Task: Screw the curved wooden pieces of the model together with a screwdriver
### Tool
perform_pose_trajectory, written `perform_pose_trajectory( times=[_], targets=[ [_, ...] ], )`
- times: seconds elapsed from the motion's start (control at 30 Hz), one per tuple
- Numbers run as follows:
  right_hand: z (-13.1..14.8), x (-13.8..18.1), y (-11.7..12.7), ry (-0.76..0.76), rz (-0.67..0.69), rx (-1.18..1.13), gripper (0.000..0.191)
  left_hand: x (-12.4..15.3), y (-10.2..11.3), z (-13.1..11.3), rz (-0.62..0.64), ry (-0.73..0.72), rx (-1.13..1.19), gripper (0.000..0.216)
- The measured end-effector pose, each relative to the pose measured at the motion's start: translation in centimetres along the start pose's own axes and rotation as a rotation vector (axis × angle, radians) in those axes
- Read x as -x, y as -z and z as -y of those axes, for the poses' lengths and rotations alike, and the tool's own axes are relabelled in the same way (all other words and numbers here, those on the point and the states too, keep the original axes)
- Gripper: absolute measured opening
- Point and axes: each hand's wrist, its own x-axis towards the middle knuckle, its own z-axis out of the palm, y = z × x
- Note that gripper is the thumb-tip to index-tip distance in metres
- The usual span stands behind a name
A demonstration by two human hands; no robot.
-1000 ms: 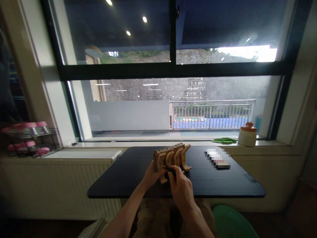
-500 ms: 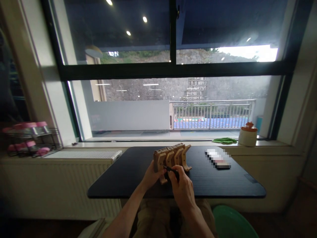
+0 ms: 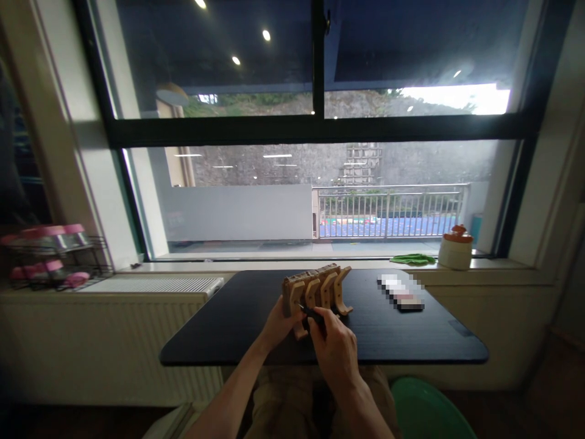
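A wooden hook rack (image 3: pixel 327 290), a rough brown board with several pale curved wooden hooks, is tilted up over the table. My left hand (image 3: pixel 278 324) grips its left end, with the thumb across the front below the leftmost hook. In my right hand (image 3: pixel 337 344) is a thin tool with a black handle, which looks like a screwdriver (image 3: pixel 312 314). Its metal tip points up and left at the leftmost hook, where small dark holes show. Whether the tip touches the wood I cannot tell. Fingers hide part of the handle.
The dark table (image 3: pixel 219 341) stands against the window sill. A blurred-out flat object (image 3: pixel 402 294) lies on its right side. On the sill are a green cloth (image 3: pixel 412 260) and a white jar (image 3: pixel 455 253). A green stool (image 3: pixel 425 408) is below right, a radiator (image 3: pixel 114 341) left.
My right hand has shifted slightly left with the screwdriver, whose tip is now a little higher and nearer the leftmost hook. My left hand keeps its hold on the rack.
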Motion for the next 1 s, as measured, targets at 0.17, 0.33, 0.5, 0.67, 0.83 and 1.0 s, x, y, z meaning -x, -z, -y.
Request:
perform_pose_trajectory(
  times=[0.17, 0.33, 0.5, 0.67, 0.83, 1.0],
  targets=[
    [-1.0, -0.1, 0.0, -0.058, 0.017, 0.147, 0.026, 0.0, 0.0, 0.2, -0.015, -0.004, 0.003, 0.056],
    [-0.7, -0.2, 0.5, -0.029, 0.053, 0.162, 0.026, 0.0, -0.1, 0.4, -0.023, 0.004, 0.016, 0.058],
    [0.0, 0.2, 0.4, 0.019, 0.116, 0.128, 0.029, 0.0, -0.1, 0.3, 0.008, -0.002, 0.042, 0.057],
    [0.2, 0.2, -0.3, -0.01, 0.149, 0.161, 0.016, 0.1, 0.0, 0.3, 0.006, -0.01, 0.012, 0.051],
    [0.6, -0.2, -0.4, -0.049, 0.139, 0.201, 0.013, 0.1, 0.0, 0.3, 0.013, -0.006, 0.022, 0.051],
    [-0.5, 0.1, -0.8, -0.103, 0.143, 0.21, 0.019, 0.0, -0.1, 0.5, 0.009, -0.018, 0.027, 0.054]
  ],
)
